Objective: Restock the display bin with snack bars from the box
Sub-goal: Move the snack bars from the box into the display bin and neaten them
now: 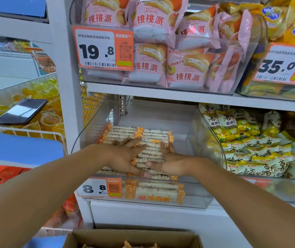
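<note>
Clasping a stack of snack bars between them, left hand and right hand grip inside the display bin.

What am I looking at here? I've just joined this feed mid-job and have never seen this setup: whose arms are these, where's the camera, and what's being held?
There is no machine: a person wears one camera on the head, looking forward and down. The left hand and right hand press from both sides on a stack of snack bars, inside a clear bin on a shop shelf. The bin's tag reads 8.8. Below, at the picture's bottom edge, is the open box with more bars. Bins of other snacks sit above and to the right; a phone lies in the basket at left.
</note>
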